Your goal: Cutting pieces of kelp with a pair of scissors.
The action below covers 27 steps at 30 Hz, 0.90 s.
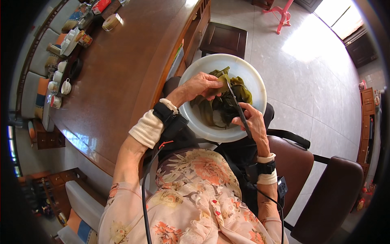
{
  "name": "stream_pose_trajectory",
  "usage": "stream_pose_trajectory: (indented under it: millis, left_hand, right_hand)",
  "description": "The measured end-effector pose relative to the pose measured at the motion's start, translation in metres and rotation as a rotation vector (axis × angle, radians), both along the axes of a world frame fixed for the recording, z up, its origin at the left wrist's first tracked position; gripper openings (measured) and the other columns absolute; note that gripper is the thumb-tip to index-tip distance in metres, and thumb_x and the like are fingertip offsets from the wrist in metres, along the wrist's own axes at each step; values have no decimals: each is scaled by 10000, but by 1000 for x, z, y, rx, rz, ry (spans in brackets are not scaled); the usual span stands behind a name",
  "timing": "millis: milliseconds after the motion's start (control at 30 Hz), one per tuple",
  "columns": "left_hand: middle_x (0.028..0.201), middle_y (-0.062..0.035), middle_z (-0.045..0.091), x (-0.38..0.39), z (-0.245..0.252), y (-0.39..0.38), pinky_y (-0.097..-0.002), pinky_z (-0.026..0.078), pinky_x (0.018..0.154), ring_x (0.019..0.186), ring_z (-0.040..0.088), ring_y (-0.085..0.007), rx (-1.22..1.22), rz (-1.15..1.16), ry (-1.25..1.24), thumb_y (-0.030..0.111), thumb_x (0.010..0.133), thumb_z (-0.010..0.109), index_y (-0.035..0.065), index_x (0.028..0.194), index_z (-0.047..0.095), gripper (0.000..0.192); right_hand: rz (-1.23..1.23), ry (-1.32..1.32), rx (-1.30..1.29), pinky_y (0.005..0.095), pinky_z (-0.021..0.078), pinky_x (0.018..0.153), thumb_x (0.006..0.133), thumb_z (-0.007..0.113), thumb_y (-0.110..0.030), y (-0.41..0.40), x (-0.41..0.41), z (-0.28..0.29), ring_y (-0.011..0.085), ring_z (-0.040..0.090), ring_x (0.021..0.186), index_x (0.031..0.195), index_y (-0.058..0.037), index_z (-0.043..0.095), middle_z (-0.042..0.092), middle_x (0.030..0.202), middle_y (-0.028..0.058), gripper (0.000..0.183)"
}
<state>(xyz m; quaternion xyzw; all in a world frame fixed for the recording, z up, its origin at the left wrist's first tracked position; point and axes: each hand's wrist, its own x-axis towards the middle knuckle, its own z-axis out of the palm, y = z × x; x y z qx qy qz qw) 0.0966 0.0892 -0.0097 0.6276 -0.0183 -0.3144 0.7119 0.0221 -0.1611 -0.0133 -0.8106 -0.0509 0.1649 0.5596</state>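
Note:
A wide white plastic basin (191, 114) sits before me above my lap. Wet, olive-green leafy pieces (240, 91), like kelp or broad leaves, lie heaped in it. My left hand (204, 85) pinches one olive-green leafy piece (224, 84) over the basin. In my right hand (251, 120) is a cutting tool (233, 94) with a slim metal blade and a long black handle; whether it is a knife or scissors, I cannot tell. Its blade slants up and left, meeting the held piece at the edge. Part of the left fingers is hidden behind the leaf.
To the left runs a long brown wooden table (122, 61), with cups (66, 86) and a round box (112, 22) at its far side. A dark wooden stool (224, 39) stands beyond the basin. A brown padded chair (289, 170) is at my right. Cables (144, 195) hang along both arms.

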Motion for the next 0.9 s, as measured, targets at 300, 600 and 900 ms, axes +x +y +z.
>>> stream_pose_trajectory:
  millis: [300,600,900]
  left_hand:
    - [796,-58,680,-5,-6,10,-192,508,534,572,598,-78,4,70,40,248,901,644,23,975,669,238]
    - [788,-53,679,-4,-5,9,-195,515,552,571,594,-77,24,51,25,247,901,644,20,976,672,240]
    - [841,-61,671,-3,-7,7,-232,533,601,616,609,-92,-160,198,37,231,926,615,34,1043,655,232]
  right_hand:
    - [-29,81,71,229,330,452,658,855,-252,-4,-2,-4,59,450,489,1175,14,599,491,542,-20,635]
    - [-48,119,97,224,335,410,684,837,-189,2,-6,2,56,456,450,1160,23,599,504,536,-15,572]
    - [-33,77,178,229,383,502,683,842,-268,-8,-6,-18,68,479,560,1211,13,556,530,636,-6,663]
